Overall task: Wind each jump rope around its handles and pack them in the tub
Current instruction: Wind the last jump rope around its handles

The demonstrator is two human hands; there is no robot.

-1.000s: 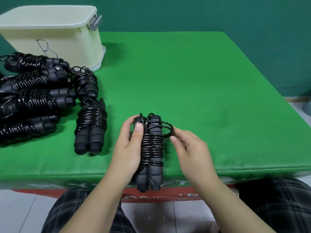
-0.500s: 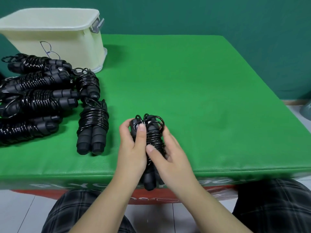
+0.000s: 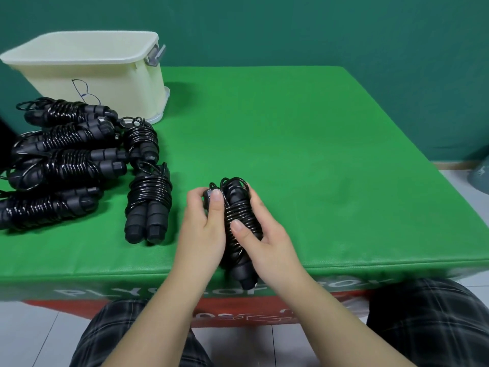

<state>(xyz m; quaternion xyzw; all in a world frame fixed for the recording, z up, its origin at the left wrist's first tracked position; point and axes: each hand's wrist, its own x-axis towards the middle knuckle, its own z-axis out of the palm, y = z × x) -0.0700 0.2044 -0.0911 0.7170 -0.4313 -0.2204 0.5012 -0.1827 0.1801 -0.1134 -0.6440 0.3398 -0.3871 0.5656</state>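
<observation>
Green padded table against a teal wall was the work surface. Cream tub sat at the far left corner, lid still on, so nothing packed yet by the look of it.

Six wound ropes were staged just in front of the tub, touching each other, probably batched for loading in one go.

Both hands held the current jump rope at the near table edge, handles side by side, lower ends hanging past the edge. Left hand was curled round the bundle, thumb pressed on a handle top, likely pinning the pair together. Right hand wrapped the coils from the other side, thumb across the turns, apparently to stop them springing loose.

Winding looked about done; whether the cord's loose end was tucked, couldn't tell.
</observation>
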